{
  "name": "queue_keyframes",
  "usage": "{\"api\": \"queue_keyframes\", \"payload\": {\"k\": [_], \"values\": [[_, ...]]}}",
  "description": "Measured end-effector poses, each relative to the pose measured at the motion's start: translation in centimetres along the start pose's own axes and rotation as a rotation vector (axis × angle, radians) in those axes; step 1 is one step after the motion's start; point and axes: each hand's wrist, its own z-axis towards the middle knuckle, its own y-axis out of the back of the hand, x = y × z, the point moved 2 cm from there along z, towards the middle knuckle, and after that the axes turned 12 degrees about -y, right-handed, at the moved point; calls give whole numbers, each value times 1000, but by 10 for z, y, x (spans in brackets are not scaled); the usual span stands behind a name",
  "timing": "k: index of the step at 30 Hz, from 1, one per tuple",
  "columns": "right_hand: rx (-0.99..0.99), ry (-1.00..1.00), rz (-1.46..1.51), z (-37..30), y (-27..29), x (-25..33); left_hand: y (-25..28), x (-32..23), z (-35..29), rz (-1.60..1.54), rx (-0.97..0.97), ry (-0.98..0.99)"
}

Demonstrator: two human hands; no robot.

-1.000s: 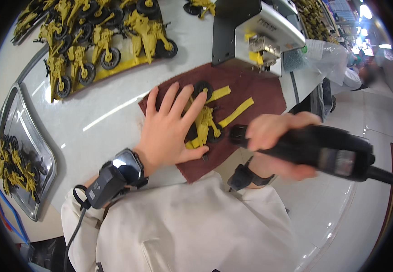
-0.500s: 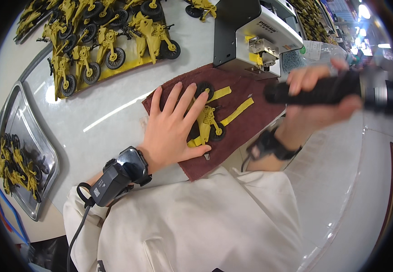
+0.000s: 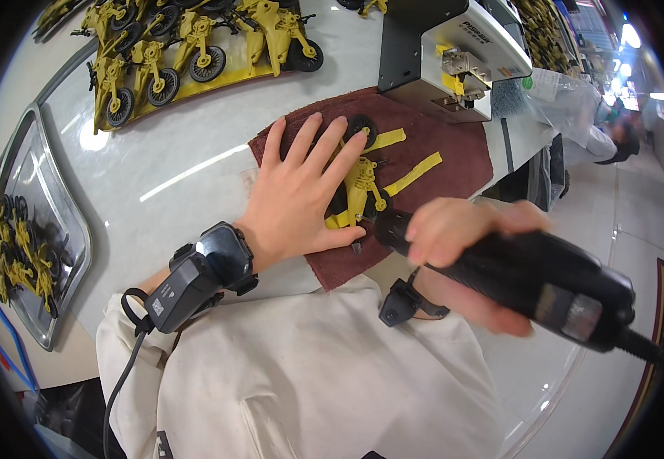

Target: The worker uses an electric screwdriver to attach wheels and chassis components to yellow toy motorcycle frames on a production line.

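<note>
My left hand point(image 3: 301, 180) lies flat with fingers spread over a yellow and black toy motorcycle point(image 3: 361, 183). It presses the toy onto a maroon cloth point(image 3: 454, 153) on the table and covers part of it. Wrapped round a black corded electric screwdriver point(image 3: 531, 279) is my right hand point(image 3: 462, 233), somewhat blurred. The screwdriver's front end points at the toy's lower wheel, close to my left thumb. Whether it touches cannot be made out. Yellow strips point(image 3: 414, 173) lie on the cloth to the right of the toy.
Several yellow toy motorcycles point(image 3: 198, 46) stand packed on a yellow board at the far left. A metal tray point(image 3: 79, 245) at the left holds more yellow parts with black wheels. A white and black screw feeder machine point(image 3: 454, 57) stands behind the cloth. Clear plastic bags point(image 3: 561, 96) lie right of it.
My right hand has brought the electric screwdriver down and left, from beside the machine to the toy, turning its front end toward it. My left hand stays on the toy; the view has shifted slightly.
</note>
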Motion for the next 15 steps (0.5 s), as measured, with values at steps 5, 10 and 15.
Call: {"api": "queue_keyframes", "payload": {"k": [5, 10, 15], "values": [[87, -59, 26, 12, -3, -8, 2, 2, 4, 10, -20, -30], [266, -32, -23, 20, -13, -15, 1, 4, 0, 8, -50, -30], [210, 71, -16, 18, -11, -4, 14, -11, 9, 4, 20, 5]]}}
